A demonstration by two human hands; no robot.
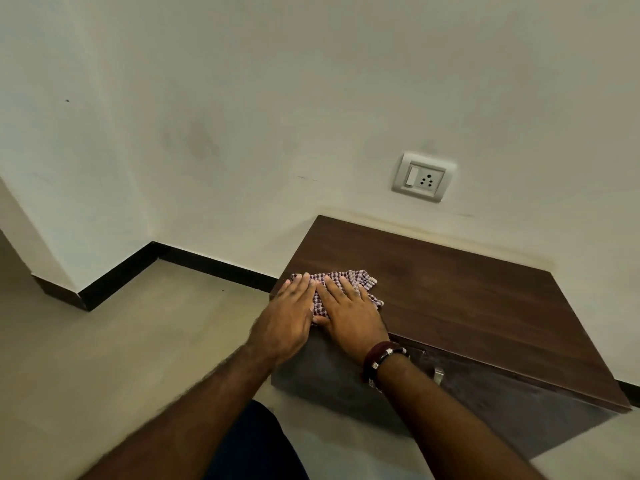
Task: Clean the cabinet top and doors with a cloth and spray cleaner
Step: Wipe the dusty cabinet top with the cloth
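Left hand (289, 315) and right hand (349, 311) press flat, fingers straight and together, on checked cloth (360, 280) at cabinet top (450, 289) left corner; cabinet doors (502, 407) closed below.

Both hands lie side by side on the cloth (349, 282) at the cabinet top (450, 292)'s left end.

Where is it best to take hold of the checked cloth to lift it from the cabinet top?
Probably at its far right corner: the checked cloth lies flat under the left hand and right hand, and only that bunched edge shows free. Come from above and the right, pinching the raised folds off the cabinet top.
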